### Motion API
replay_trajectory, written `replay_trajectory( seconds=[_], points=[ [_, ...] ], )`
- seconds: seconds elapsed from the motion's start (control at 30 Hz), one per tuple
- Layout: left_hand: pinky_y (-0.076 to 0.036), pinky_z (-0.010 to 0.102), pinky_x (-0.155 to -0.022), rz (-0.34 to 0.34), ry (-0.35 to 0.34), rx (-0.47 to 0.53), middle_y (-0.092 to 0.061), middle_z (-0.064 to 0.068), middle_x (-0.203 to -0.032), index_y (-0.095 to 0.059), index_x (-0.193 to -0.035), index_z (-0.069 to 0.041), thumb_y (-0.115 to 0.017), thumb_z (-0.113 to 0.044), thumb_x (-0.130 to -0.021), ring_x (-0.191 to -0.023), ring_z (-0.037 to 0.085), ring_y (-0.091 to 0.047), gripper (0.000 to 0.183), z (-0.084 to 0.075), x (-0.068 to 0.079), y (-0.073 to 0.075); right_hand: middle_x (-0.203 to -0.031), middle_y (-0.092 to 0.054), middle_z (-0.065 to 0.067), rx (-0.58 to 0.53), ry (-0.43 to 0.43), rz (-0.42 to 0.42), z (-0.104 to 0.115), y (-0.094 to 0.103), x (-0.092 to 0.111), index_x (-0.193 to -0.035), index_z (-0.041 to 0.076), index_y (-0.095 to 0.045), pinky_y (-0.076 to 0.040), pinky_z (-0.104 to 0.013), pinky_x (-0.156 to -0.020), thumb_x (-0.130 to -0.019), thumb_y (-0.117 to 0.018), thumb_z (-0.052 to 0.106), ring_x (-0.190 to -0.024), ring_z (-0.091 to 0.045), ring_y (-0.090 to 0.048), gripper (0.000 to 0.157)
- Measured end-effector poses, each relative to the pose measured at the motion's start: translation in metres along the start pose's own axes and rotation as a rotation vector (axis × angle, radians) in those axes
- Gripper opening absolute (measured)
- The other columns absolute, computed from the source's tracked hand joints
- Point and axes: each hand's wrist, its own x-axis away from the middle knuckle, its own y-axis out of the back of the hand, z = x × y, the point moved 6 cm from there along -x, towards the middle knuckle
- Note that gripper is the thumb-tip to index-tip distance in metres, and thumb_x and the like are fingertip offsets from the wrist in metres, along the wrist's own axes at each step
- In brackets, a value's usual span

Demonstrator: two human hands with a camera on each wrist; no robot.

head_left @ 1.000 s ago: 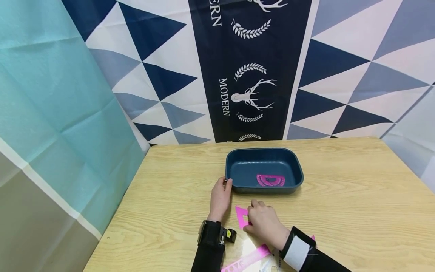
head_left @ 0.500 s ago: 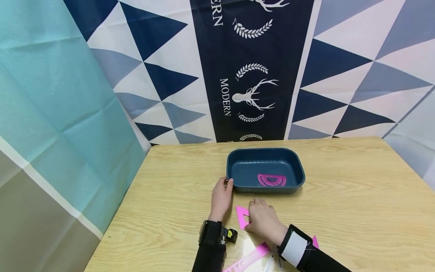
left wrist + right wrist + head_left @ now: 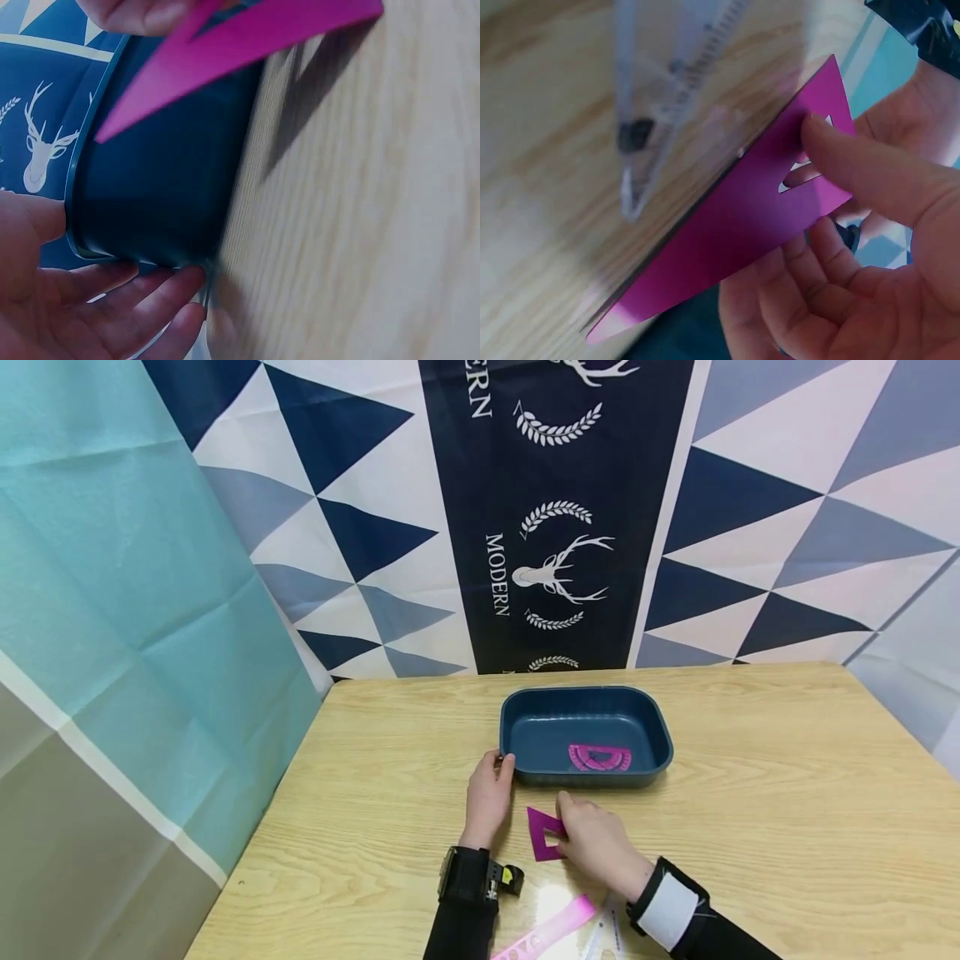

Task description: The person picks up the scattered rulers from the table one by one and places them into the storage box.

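Dark-blue rectangular plastic tray (image 3: 600, 781), its near left corner gripped by the left hand (image 3: 487, 802); pink semicircular plastic protractor (image 3: 600, 766), lay inside the tray; magenta triangular plastic set square (image 3: 720, 232), in front of the tray, was pinched in the right hand (image 3: 600, 843); judged risks: slipping, had the pinch loosened; snagging, had a tip met the tray's rim.

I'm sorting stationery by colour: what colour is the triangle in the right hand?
The triangle is magenta-pink; it shows best in the right wrist view.
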Motion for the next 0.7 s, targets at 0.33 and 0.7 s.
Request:
replay_trajectory(
  seconds=[0.33, 0.7],
  points=[
    [-0.047, 0.041, -0.086, 0.005, 0.016, -0.002, -0.06, 0.014, -0.113, -0.054, -0.121, -0.001, -0.043, -0.031, -0.097, -0.103, 0.027, -0.058, 0.039, 0.003, -0.002, -0.002, -0.061, -0.049, 0.004, -0.018, 0.046, -0.07, 0.001, 0.011, 0.004, -0.073, 0.014, -0.048, -0.038, -0.029, -0.046, -0.066, -0.078, 0.005, -0.056, -0.011, -0.047, 0.032],
    [-0.048, 0.039, -0.084, -0.012, 0.003, -0.012, -0.061, 0.013, -0.109, -0.057, -0.117, -0.003, -0.044, -0.03, -0.097, -0.1, 0.026, -0.06, 0.036, 0.001, -0.001, -0.002, -0.064, -0.05, 0.006, 0.01, 0.084, -0.109, 0.001, 0.019, 0.009, -0.07, 0.016, -0.048, -0.038, -0.028, -0.045, -0.068, -0.075, 0.004, -0.055, -0.01, -0.047, 0.03]
  ],
)
